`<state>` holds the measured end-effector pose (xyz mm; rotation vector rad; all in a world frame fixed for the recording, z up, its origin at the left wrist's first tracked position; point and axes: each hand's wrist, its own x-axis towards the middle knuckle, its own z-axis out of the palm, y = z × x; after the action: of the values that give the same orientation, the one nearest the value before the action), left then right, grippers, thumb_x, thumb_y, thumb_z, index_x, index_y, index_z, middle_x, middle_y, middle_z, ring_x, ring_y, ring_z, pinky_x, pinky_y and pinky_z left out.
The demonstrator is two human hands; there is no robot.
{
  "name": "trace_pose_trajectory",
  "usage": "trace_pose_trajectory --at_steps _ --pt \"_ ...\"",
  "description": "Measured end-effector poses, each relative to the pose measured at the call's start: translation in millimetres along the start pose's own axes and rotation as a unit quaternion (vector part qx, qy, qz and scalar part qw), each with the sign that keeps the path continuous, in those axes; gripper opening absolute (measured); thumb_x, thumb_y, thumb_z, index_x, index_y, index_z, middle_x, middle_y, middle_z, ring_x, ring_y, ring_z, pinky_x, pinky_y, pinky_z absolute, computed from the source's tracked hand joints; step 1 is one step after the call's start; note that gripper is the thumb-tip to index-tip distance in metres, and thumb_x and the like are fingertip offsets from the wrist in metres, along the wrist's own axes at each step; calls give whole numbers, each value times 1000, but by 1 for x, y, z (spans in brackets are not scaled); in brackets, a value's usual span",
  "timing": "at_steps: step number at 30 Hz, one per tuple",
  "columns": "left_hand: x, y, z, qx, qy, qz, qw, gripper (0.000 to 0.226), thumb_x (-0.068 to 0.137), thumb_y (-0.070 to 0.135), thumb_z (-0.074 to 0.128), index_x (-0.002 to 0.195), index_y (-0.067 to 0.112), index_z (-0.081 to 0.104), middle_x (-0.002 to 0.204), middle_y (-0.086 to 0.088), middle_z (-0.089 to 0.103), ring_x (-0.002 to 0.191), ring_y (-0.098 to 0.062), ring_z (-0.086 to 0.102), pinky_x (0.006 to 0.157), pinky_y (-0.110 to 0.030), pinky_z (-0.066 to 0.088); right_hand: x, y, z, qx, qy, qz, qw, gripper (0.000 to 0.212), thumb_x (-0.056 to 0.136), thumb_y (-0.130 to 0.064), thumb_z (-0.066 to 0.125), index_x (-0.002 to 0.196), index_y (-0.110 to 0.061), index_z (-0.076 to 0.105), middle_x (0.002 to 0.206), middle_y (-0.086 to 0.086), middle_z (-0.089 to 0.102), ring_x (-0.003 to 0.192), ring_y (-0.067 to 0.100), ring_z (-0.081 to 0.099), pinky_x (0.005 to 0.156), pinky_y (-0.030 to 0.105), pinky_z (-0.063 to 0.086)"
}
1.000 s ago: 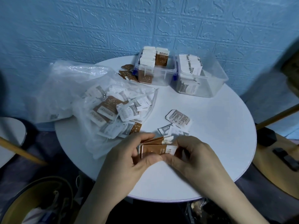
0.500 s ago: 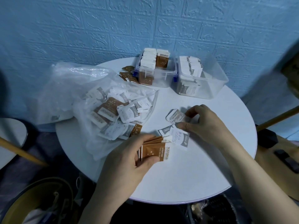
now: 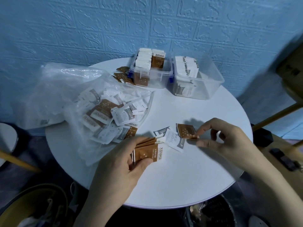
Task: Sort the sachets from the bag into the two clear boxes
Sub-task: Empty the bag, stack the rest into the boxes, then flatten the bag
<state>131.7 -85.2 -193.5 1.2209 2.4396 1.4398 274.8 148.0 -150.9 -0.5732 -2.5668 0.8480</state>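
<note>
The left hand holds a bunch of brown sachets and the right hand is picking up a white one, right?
Not quite. In the head view the right hand pinches a brown sachet, not a white one. The left hand does hold a bunch of brown sachets.

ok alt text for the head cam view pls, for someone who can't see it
Over a round white table, the left hand grips a stack of brown sachets while the right hand pinches a single brown sachet. A clear bag of mixed sachets lies at left; two clear boxes of sorted sachets stand by the blue wall.
</note>
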Motion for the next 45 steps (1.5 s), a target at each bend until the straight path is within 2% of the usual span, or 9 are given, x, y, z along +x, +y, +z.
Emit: trace_pose_trajectory --at_steps 4,9,19,22,25,29,34,39,45 --pt "0 3 -2 3 -20 2 1000 72 67 22 86 118 55 48 65 23 51 50 -9 43 46 -12 34 14 10 0 -33 34 20 999 16 77 -26 78 87 -29 66 90 -16 62 72 12 50 65 15 37" --pt "1 2 -3 1 -22 -9 1000 80 66 22 86 121 62 43 63 15 47 51 -10 44 50 -20 41 36 7 3 -20 -79 24 996 47 69 -33 81 110 -40 59 105 -15 54 77 -5 52 71 12 37" --pt "-1 1 -1 -1 -7 -13 1000 64 67 18 85 115 52 58 59 20 49 49 -5 43 48 -13 36 36 13 2 17 -22 49 998 25 69 -20 85 77 -24 61 70 -9 55 61 9 42 62 26 35" --pt "-1 0 -1 -4 -10 -13 1000 66 70 24 84 119 53 53 61 18 49 51 -8 44 48 -17 36 27 11 -5 90 22 51 994 26 68 -41 80 76 -22 63 74 13 60 67 31 47 68 32 37" --pt "0 -1 -1 -6 -10 -14 1000 62 70 27 83 120 51 54 62 18 48 51 -10 43 48 -17 35 15 -3 -13 152 7 34 988 50 58 -68 77 77 -23 66 81 23 62 67 30 51 70 33 39" --pt "0 -2 -1 -9 -6 -15 1000 62 70 26 83 119 50 55 61 15 47 51 -9 43 48 -16 34 -1 -30 -11 202 -45 3 978 30 74 -47 74 80 -20 64 76 10 69 68 19 62 65 23 47" --pt "0 -2 -2 -13 -16 -16 1000 59 71 23 82 118 48 58 62 22 50 52 -8 44 50 -13 35 -14 -48 8 -24 -85 -91 992 32 80 -66 50 90 -36 50 59 -16 60 51 7 54 52 21 41" --pt "1 -5 -5 -51 -38 -11 998 61 76 19 78 117 58 53 64 9 45 55 -8 46 54 -12 36 -14 -55 24 -114 -116 -171 972 24 88 -57 47 98 -36 47 71 -25 51 55 -2 42 53 22 36" --pt "-3 -5 -8 -137 -83 -19 987 53 75 31 65 122 52 53 80 0 61 73 -22 62 72 -44 55 -13 -58 38 -82 -68 -161 981 11 87 -34 62 93 -32 52 77 -35 48 58 -2 44 54 18 36"
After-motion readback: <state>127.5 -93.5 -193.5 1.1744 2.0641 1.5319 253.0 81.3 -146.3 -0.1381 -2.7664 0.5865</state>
